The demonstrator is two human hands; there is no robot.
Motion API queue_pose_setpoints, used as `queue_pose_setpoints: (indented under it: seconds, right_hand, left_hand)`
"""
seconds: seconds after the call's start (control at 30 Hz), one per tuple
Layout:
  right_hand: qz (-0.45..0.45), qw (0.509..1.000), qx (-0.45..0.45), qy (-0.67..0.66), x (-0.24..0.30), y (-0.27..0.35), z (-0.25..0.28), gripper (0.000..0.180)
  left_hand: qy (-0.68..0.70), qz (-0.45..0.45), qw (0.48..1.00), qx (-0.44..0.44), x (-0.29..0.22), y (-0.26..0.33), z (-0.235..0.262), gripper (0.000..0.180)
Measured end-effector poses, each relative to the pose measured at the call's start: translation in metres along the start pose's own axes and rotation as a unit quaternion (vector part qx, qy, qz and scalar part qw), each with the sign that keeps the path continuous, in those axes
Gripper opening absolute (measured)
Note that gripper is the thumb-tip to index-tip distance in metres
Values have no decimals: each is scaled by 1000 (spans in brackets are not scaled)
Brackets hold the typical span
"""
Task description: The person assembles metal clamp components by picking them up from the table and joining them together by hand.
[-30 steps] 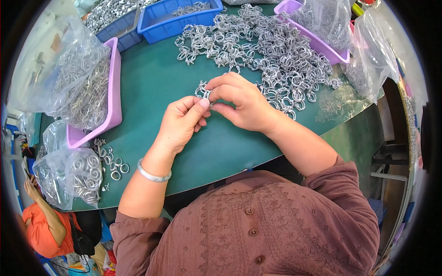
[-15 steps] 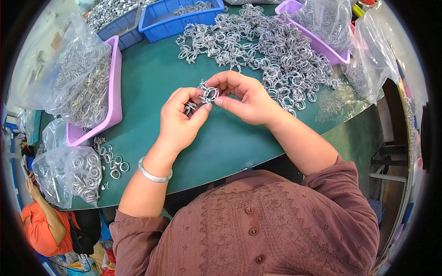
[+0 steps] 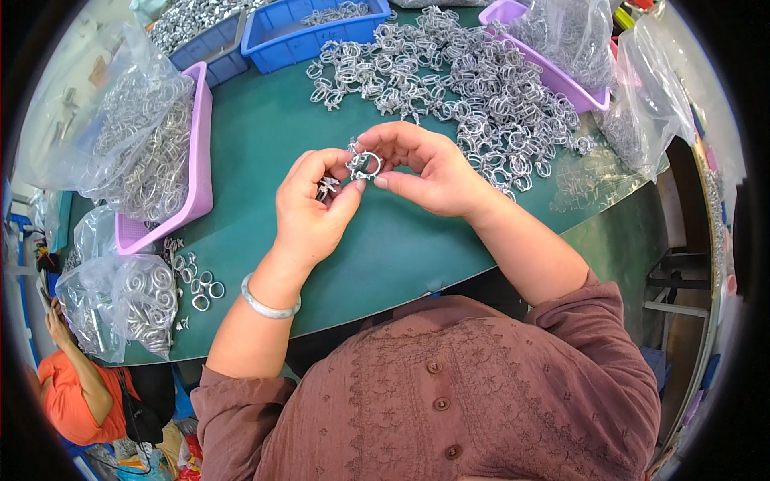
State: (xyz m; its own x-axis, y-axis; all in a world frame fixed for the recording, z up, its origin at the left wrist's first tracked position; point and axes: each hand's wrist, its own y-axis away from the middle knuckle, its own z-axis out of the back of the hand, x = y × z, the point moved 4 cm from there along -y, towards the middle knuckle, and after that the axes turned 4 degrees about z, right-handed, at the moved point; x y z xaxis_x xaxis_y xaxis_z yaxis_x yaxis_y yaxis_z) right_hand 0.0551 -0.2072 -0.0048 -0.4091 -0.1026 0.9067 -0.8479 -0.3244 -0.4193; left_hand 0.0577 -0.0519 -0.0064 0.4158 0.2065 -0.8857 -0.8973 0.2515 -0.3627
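Observation:
A small silver-grey metal ring piece (image 3: 370,155) is held up between my hands over the green table. My left hand (image 3: 311,200) pinches its lower left side between thumb and fingers. Further metal bits (image 3: 326,188) are tucked in the curl of those left fingers, partly hidden. My right hand (image 3: 425,172) curves round the ring from the right, its index fingertip at the top and its thumb close to the lower edge. Beyond my hands lies a big heap of similar metal rings (image 3: 513,104).
Purple trays (image 3: 202,152) with bagged metal parts stand left and far right (image 3: 589,100). Blue bins (image 3: 313,44) sit at the back. Loose rings (image 3: 200,303) and a bag of spiral pieces (image 3: 148,297) lie at left. A person in orange (image 3: 72,393) is at lower left.
The ring piece has turned between my fingers and now shows a rounder single loop. Both hands have shifted only very slightly.

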Motion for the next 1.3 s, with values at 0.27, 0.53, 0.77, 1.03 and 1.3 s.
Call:
queue_pose_setpoints:
  seconds: [0.27, 0.53, 0.77, 1.03, 1.3]
  right_hand:
    - [-24, 1000, 3, -1, -1, 1, 3, 31]
    - [-76, 991, -17, -113, -5, 1, 4, 26]
    - [-93, 987, -6, -133, -3, 1, 5, 24]
    - [-90, 987, -6, -131, -2, 1, 5, 24]
    - [-96, 986, -4, -134, -2, 2, 4, 24]
  left_hand:
    - [-2, 5, 1000, 21, -1, 1, 0, 26]
    - [17, 0, 1000, 22, 1, 1, -1, 26]
    - [52, 24, 998, 27, 6, 0, -3, 27]
    - [82, 35, 996, 23, 10, 0, -2, 27]
    - [59, 45, 996, 47, 10, 1, -2, 26]
